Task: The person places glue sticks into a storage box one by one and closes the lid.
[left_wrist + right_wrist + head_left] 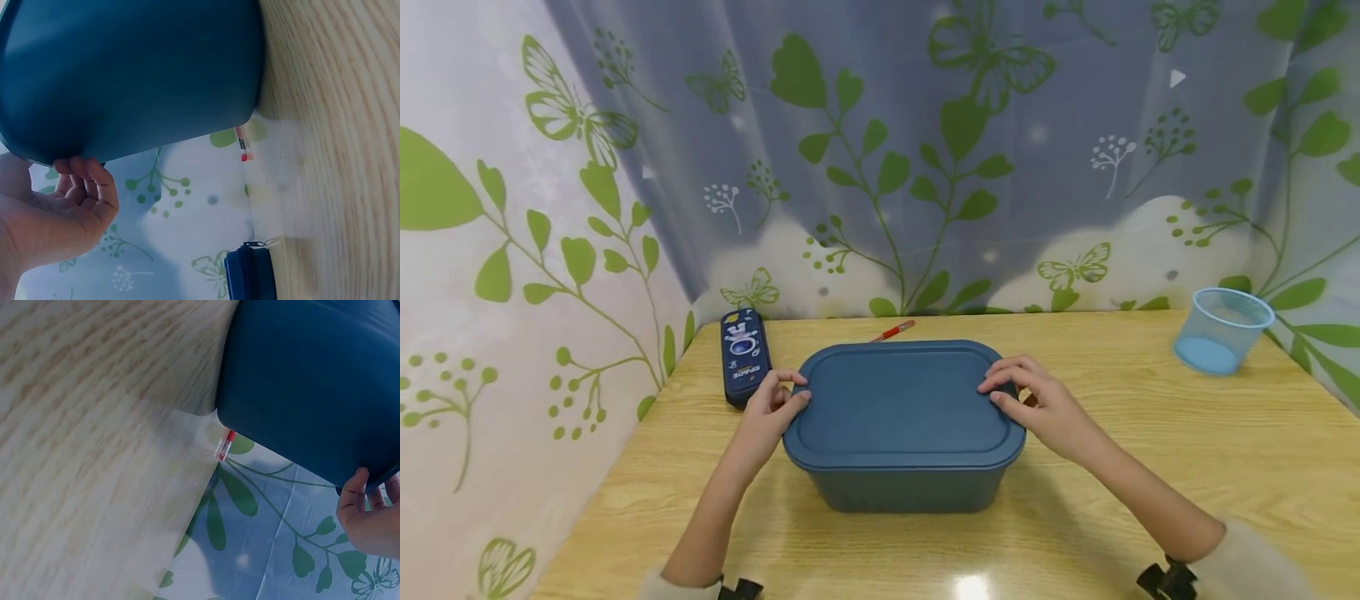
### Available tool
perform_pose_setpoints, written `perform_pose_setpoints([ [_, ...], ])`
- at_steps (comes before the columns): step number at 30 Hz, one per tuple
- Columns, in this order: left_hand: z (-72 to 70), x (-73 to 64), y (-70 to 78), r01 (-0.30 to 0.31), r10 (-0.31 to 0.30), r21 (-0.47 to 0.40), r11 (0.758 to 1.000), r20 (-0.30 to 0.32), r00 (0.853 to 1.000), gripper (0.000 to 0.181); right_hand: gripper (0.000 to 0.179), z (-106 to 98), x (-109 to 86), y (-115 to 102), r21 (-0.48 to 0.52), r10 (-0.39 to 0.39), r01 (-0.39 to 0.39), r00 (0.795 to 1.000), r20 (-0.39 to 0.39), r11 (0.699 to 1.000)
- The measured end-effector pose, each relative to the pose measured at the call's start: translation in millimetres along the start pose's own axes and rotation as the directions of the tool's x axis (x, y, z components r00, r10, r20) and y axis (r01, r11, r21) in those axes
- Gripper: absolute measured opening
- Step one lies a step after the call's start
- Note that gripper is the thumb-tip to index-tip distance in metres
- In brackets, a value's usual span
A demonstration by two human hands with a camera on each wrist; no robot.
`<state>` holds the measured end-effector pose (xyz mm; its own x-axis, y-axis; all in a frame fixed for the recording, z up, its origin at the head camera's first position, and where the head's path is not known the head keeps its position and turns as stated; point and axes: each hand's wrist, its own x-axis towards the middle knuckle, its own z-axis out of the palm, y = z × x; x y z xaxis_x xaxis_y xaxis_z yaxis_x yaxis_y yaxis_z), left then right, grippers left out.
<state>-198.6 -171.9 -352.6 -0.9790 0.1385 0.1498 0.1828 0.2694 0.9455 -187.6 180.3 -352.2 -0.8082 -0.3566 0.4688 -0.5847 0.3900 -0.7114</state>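
Observation:
A dark blue storage box (913, 490) stands on the table with its flat lid (902, 404) on top. At the lid's left end, my left hand (769, 417) grips the rim between thumb and fingers. My right hand (1048, 407) holds the opposite end, its thumb and fingertips on the lid's edge. From the left wrist view, the left fingers (94, 181) curl up under the rim beside the box wall (144, 81). In the right wrist view the right hand (374, 522) is partly cut off at the frame's edge. The inside of the box is hidden.
A navy pencil case (745, 354) with a space print lies left of the box. Behind it is a red pen (895, 330), partly hidden. A translucent blue cup (1221, 332) stands at the far right. A patterned curtain (887, 242) borders the wooden table (1120, 367).

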Motion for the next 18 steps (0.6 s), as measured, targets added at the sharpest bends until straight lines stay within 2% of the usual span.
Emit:
perform_pose_setpoints([
  [11,-0.3,-4.0,-2.6,0.019,-0.019,0.016,1.000,-0.032,0.999,0.016,0.014,4.5,-2.1,2.8,0.032,0.019,-0.020,1.000,0.011,0.999],
  [18,2.1,-2.0,-0.1,-0.004,0.007,0.093,0.996,-0.033,0.999,0.017,0.015,1.1,-4.3,2.7,-0.047,0.004,-0.004,1.000,-0.020,0.999],
])
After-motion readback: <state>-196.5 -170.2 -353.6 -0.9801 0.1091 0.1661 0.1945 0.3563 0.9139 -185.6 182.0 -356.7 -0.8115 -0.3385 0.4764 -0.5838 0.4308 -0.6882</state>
